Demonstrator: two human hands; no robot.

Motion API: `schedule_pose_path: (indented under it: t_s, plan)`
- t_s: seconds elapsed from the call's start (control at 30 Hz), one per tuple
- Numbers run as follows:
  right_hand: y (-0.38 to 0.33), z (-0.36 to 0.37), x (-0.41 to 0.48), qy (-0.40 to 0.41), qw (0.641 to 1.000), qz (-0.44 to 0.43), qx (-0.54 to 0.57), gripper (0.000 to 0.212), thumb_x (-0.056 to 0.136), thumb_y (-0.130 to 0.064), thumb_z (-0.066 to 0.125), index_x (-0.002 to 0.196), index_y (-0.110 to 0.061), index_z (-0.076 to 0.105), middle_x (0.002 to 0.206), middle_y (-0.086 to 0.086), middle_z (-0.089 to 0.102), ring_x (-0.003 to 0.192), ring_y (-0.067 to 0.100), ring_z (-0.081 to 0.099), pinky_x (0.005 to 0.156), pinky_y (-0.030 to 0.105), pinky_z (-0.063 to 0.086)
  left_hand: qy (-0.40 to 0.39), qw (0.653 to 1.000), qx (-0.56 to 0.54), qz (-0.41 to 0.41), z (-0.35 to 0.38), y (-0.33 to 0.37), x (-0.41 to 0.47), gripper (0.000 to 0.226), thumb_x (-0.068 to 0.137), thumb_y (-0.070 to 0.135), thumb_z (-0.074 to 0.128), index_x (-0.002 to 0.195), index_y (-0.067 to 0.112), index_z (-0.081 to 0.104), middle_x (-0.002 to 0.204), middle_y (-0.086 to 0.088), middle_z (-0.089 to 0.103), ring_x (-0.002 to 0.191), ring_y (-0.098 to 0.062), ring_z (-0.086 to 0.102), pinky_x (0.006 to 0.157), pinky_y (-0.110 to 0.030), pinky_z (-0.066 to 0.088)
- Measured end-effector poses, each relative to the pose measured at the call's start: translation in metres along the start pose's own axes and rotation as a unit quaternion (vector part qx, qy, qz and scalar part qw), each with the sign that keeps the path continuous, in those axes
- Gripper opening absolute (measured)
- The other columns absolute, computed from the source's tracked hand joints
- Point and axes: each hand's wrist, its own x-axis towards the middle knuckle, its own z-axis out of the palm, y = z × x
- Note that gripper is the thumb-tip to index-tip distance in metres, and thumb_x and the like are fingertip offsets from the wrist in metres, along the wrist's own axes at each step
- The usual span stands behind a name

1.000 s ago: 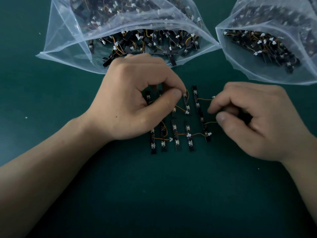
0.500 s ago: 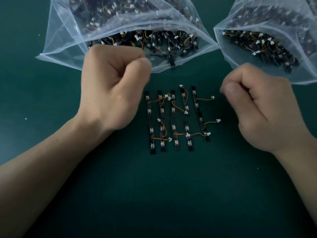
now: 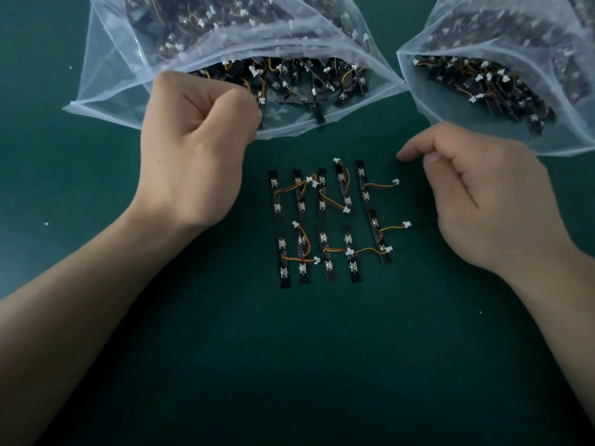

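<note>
Ten black strips [image 3: 323,204] sit in two rows of five mid-worktop, long axes running away from the person, orange-yellow leads and white plugs trailing sideways. They lie between the hands, below both. The left hand [image 3: 193,156] is up at the mouth of the left bag [image 3: 122,85], fingers curled tight against the loose strips inside; whether it pinches one I cannot tell, the fingertips are hidden. The right hand [image 3: 483,201] hovers loosely curled beside the rows' right edge, forefinger out, holding nothing. The left looks nearer the next pick. The right bag [image 3: 425,98] lies beyond it on the green worktop [image 3: 289,365]. No readable print anywhere.
</note>
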Motion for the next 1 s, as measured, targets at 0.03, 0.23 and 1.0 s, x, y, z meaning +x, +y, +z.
schedule_pose_path:
  t_s: [0.03,0.23,1.0]
  plan:
    - [0.0001,-0.0003,0.0001,0.000,1.000,0.003,0.003,0.028,0.103,-0.024,0.043,0.113,-0.031,0.069,0.080,-0.039,0.056,0.071,-0.002,0.052,0.060,0.028,0.032,-0.002,1.000,0.002,0.002,0.0000,0.0003,-0.0003,0.036,0.077,0.019,0.045,0.052,0.004,0.024,0.051,-0.012,0.017,0.051,-0.031,0.014,0.047,-0.041,0.016]
    - [0.0006,-0.0002,0.0000,0.004,1.000,0.009,0.013,0.028,0.103,-0.024,0.044,0.113,-0.030,0.070,0.080,-0.035,0.058,0.071,0.000,0.054,0.060,0.028,0.032,-0.015,1.000,0.015,0.007,0.0012,0.0007,-0.0004,0.035,0.077,0.018,0.044,0.052,0.006,0.023,0.050,-0.010,0.016,0.051,-0.028,0.011,0.047,-0.039,0.014]
    - [0.0016,0.0028,0.0014,0.027,0.999,0.000,0.020,0.013,0.099,-0.033,0.059,0.111,-0.031,0.064,0.069,-0.009,0.059,0.067,0.007,0.057,0.063,0.035,0.046,-0.053,0.996,0.067,0.037,0.0061,0.0061,-0.0034,0.038,0.081,0.003,0.044,0.055,0.012,0.018,0.053,-0.007,0.015,0.054,-0.012,0.011,0.050,-0.026,0.011]
